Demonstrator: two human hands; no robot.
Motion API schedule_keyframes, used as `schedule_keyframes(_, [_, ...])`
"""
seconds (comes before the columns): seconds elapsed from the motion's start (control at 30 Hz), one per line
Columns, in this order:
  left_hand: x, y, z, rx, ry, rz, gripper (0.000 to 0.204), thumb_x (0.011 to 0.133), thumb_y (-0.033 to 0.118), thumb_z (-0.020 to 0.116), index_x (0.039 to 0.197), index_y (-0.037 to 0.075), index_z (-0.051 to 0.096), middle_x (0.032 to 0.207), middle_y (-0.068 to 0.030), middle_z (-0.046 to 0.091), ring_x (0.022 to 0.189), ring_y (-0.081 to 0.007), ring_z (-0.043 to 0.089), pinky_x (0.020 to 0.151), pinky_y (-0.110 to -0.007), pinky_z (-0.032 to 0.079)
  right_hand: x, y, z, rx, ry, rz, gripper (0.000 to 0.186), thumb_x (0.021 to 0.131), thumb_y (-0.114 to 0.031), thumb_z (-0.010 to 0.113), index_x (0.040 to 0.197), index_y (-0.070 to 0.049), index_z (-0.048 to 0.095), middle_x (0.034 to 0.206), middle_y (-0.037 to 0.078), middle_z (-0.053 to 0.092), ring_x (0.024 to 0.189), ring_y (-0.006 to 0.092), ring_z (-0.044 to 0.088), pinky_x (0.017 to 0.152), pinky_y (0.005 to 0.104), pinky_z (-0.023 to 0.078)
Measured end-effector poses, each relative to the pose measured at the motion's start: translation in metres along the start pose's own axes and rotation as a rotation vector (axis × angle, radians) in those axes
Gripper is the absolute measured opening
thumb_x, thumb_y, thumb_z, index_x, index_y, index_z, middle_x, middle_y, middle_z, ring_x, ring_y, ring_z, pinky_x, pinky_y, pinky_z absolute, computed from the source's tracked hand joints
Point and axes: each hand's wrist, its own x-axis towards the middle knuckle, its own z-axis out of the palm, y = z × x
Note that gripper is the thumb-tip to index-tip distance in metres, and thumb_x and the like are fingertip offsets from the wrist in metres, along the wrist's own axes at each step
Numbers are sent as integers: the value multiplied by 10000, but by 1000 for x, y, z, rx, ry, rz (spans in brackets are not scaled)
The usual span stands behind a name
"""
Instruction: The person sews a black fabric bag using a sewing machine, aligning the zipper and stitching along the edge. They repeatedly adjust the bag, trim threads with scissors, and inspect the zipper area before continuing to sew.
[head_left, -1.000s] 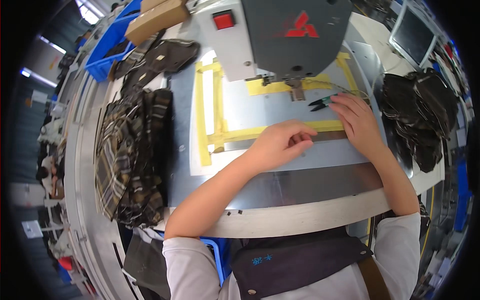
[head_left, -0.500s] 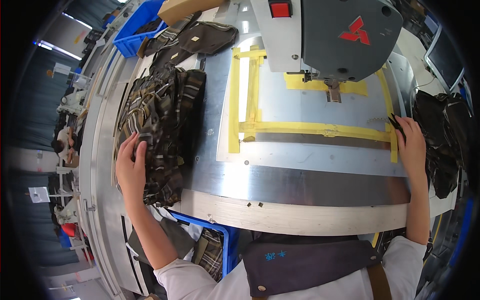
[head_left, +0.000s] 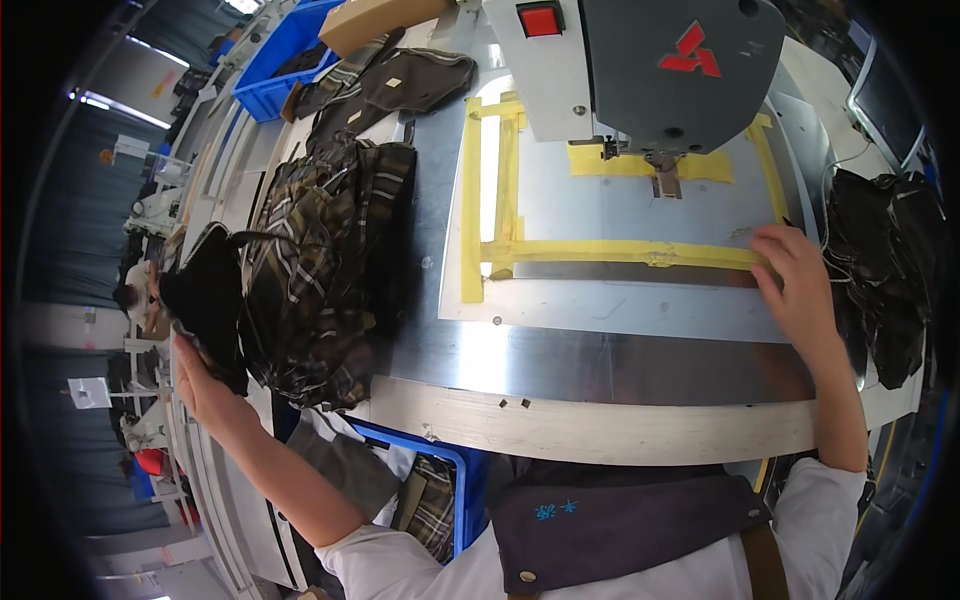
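Note:
At the left, my left hand is closed on the edge of a dark cloth piece, lifted beside a pile of plaid garment pieces. The cloth covers part of the fingers and is slightly blurred. Over the right side of the metal work plate, my right hand hovers by the yellow tape, thumb and fingers apart. A small dark tip shows behind its knuckles; I cannot make out what it belongs to. The sewing machine head stands beyond the plate, its presser foot low over the surface.
A blue bin and a cardboard box stand at the far left, near dark cloth pieces. Black bundled cloth lies at the right. A blue crate with plaid cloth sits below the table's front edge.
My left hand has moved outward to the left from the pile, and the dark cloth piece is now lifted in it. My right hand has shifted left over the plate, its fingers spreading.

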Motion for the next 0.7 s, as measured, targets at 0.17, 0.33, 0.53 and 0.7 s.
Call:
schedule_keyframes(0.17, [-29,58,-23,-488,-50,26,422,998,217,516,1300,-77,507,1297,-172,541,1196,-233,544,1060,-375,429,12,-27,-1,240,-99,-78,339,767,-75,682,1100,-41,628,1138,113,600,1076,315,564,928,400,451])
schedule_keyframes(0.33, [-84,69,17,-1039,-670,-251,473,1033,281,386,1403,-11,421,1429,-158,453,1308,-301,433,1110,-443,325,34,-79,-17,649,-195,-154,731,747,-234,777,1375,-55,449,1353,140,504,1221,313,504,1039,384,389])
schedule_keyframes(0.53, [-175,67,80,-910,-1254,-725,444,1028,216,385,1413,-2,407,1389,-146,492,1274,-277,474,1085,-416,363,47,-108,-25,1011,-68,-84,824,829,-155,686,1487,18,221,1494,154,335,1381,257,335,1132,372,255])
schedule_keyframes(0.7, [-198,32,135,-276,-1289,-635,419,1009,95,388,1423,35,409,1295,-86,566,1138,-157,571,952,-298,467,44,-72,19,1158,-156,289,438,968,-170,528,1345,33,435,1266,113,540,1175,178,501,1023,309,370])
